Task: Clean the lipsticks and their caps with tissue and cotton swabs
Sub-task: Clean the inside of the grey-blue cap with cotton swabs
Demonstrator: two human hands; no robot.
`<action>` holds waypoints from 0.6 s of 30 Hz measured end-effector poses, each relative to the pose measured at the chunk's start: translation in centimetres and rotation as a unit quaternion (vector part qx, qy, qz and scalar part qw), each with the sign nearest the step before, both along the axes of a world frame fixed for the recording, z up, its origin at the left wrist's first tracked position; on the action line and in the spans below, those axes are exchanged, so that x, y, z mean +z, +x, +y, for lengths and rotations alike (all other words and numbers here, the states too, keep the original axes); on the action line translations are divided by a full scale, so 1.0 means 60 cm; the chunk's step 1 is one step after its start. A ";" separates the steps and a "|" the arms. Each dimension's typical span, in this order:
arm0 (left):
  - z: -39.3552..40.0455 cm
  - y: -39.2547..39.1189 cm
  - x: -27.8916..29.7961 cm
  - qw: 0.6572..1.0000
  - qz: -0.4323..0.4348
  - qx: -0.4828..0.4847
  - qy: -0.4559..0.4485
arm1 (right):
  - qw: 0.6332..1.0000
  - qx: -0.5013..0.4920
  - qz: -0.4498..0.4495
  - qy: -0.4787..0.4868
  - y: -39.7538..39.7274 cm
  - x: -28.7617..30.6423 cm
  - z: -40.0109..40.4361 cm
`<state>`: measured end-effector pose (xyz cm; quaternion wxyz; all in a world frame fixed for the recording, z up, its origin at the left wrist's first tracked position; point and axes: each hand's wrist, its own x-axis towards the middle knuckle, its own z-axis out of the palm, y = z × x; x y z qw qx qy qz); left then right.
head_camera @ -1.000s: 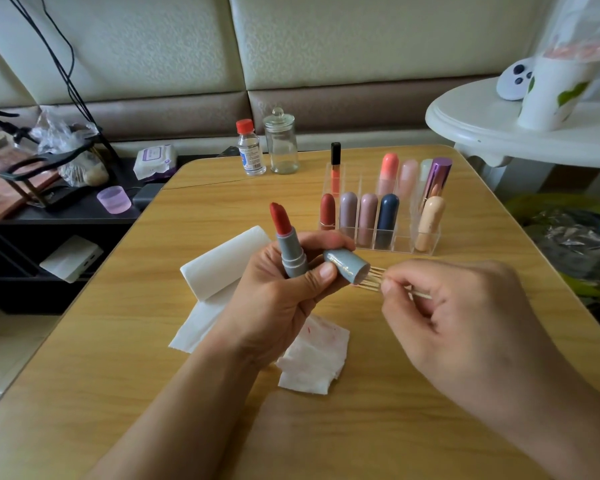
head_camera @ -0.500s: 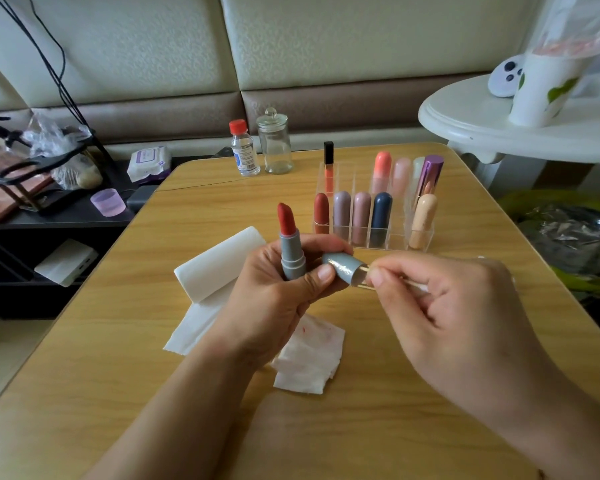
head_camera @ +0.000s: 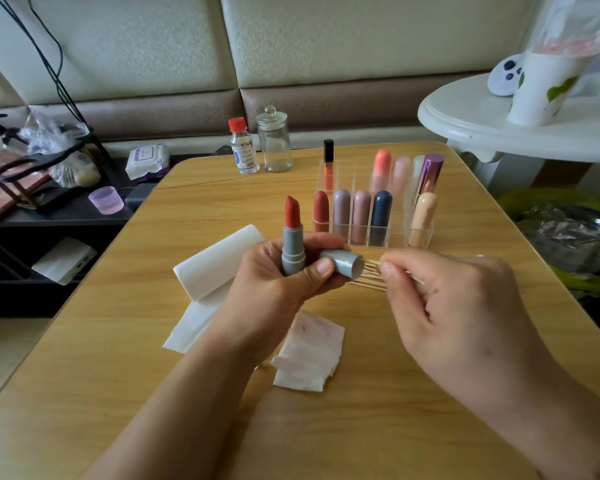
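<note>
L hand [head_camera: 274,285] grips the open red lipstick [head_camera: 292,237] upright, plus its grey cap [head_camera: 343,263] pinched betw thumb and fingers, cap mouth facing R. R hand [head_camera: 440,306] pinches a thin stick, prob a cotton swab [head_camera: 414,277], just beside the cap mouth; tip blurred, can't tell if it's inside. More wooden sticks [head_camera: 368,280] lie on the tabletop [head_camera: 118,358] under the cap. Stained tissue [head_camera: 309,351] below L hand, folded tissue [head_camera: 215,268] to its left. Clear organizer [head_camera: 420,237] w/ other lipsticks behind; small bottle [head_camera: 244,147] and glass jar [head_camera: 274,140] at far edge.
</note>
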<state>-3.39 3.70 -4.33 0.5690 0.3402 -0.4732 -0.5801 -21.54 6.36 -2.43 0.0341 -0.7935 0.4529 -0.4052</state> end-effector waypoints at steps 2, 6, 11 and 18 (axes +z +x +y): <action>0.000 0.000 0.001 1.000 0.001 0.005 0.001 | 1.000 0.001 0.024 0.015 0.007 -0.002 0.006; -0.002 0.005 -0.001 1.000 -0.023 0.020 0.000 | 0.997 0.063 0.026 0.028 0.009 -0.006 0.004; -0.002 0.002 -0.001 1.000 -0.022 0.016 0.006 | 0.999 0.012 0.018 0.031 0.000 -0.006 -0.005; -0.001 0.012 0.003 0.997 -0.077 0.026 -0.015 | 0.998 0.048 -0.010 0.042 -0.002 -0.007 -0.013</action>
